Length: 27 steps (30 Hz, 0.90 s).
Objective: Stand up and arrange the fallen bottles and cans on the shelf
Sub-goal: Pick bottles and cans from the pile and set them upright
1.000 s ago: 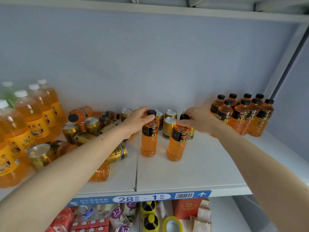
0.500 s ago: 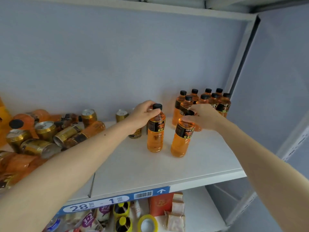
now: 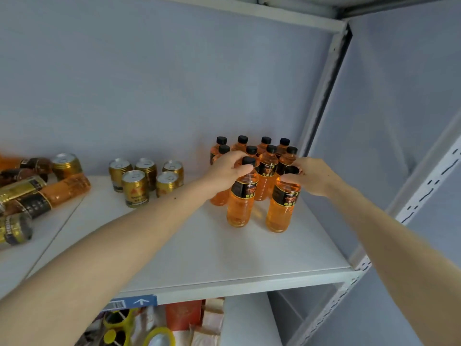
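Two orange bottles stand upright at the front of the block of black-capped bottles [image 3: 252, 156] in the shelf's right back corner. The left hand [image 3: 228, 169] curls its fingers round the neck of the left bottle [image 3: 240, 198]; the right hand [image 3: 310, 177] grips the cap and neck of the right bottle [image 3: 283, 203]. Both bottles rest on the shelf [image 3: 199, 250], just in front of the block, so this pair looks nearly placed.

Left of the block, five gold cans [image 3: 147, 179] stand upright in a small cluster, apparently sorted. Farther left of the block, a heap of fallen bottles and cans [image 3: 37, 193] lies on its side; that is the bulk of what remains, by my reckoning.

The heap runs off the picture's left edge, so its count cannot be told. The left hand hides part of the block's left side, and the labels are too blurred to read. Goods on the lower shelf [image 3: 184, 318] are cut off.
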Tool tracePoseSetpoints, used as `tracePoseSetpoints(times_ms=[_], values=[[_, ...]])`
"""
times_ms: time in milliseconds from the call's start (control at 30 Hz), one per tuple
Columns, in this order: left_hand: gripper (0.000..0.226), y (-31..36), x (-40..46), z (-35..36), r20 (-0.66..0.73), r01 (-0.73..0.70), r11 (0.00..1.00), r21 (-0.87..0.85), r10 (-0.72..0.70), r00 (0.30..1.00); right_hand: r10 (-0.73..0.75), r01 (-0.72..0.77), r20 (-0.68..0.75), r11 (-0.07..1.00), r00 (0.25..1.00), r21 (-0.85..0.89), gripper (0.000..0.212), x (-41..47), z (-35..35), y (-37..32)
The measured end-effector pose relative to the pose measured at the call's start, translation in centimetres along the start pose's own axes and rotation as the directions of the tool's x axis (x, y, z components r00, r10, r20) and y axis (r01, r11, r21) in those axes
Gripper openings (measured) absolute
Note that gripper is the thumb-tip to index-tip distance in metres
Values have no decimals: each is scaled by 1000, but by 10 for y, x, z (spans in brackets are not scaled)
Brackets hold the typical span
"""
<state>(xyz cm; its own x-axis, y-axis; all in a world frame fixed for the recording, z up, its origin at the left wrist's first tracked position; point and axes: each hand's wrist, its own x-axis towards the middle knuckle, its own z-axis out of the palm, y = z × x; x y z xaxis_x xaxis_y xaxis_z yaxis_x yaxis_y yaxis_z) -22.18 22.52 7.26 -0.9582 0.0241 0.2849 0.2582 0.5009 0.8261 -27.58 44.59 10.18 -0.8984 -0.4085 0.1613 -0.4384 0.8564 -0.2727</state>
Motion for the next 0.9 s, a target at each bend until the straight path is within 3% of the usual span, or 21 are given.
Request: tracePoseSetpoints(times_ms=[167,367,667,900], values=[[28,10,33,36,5,-33,988,150,33,999,11,-11,-3,1000,1000,12,21,17,-2,33],[38,13,66,64,7,-47,945,323,47,999,40,-38,33,998,999,-40,29,39,-4,56],[35,1,89,80,15,-26,896,443,22,1000,23,-22,59,1000,998,-17,36,58,0,73],[29,4,89,85,-16,-23,876,482,35,999,19,-19,-5,1000,1000,7,36,58,4,75]])
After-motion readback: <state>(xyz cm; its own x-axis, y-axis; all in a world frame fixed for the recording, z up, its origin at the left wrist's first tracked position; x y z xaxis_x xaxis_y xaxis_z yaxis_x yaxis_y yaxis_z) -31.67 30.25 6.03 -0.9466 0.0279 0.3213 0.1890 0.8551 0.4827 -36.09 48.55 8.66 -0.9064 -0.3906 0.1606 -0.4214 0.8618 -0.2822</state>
